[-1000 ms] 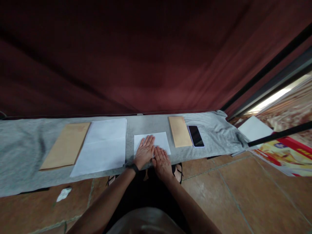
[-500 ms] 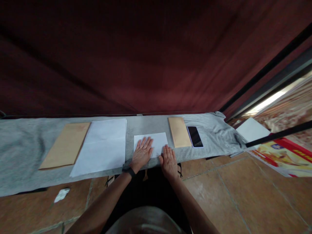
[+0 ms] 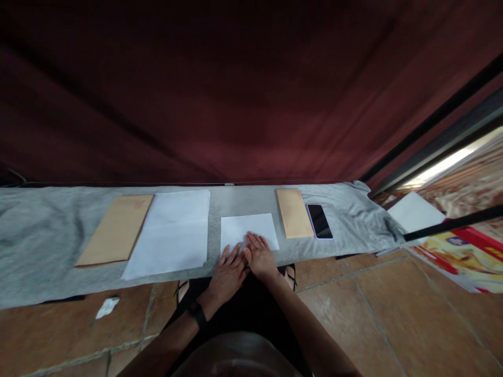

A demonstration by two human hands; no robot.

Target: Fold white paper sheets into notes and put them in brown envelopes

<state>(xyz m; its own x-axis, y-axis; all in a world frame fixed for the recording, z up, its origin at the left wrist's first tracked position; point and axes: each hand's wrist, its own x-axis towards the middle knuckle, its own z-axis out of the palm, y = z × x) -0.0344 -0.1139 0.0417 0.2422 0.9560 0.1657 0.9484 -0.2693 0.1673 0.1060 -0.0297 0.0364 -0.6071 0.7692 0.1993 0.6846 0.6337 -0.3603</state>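
A small white sheet of paper, apparently folded, lies in front of me on the grey cloth. My left hand rests flat at its near edge, fingers stretched out on the paper. Beside it, my right hand lies flat on the near part of the same paper, its fingers together and extended. The two hands touch or nearly touch. Left of the paper is a stack of larger white sheets. A brown envelope lies to its right.
A bigger brown envelope lies at the left, partly beneath the large sheets. On the right is a phone. Grey cloth covers the narrow bench, with a dark red curtain behind. A printed box stands at the far right.
My left hand has drawn back toward the paper's near edge. My right hand has moved left and further onto the paper, up to the left one. The view has shifted slightly.
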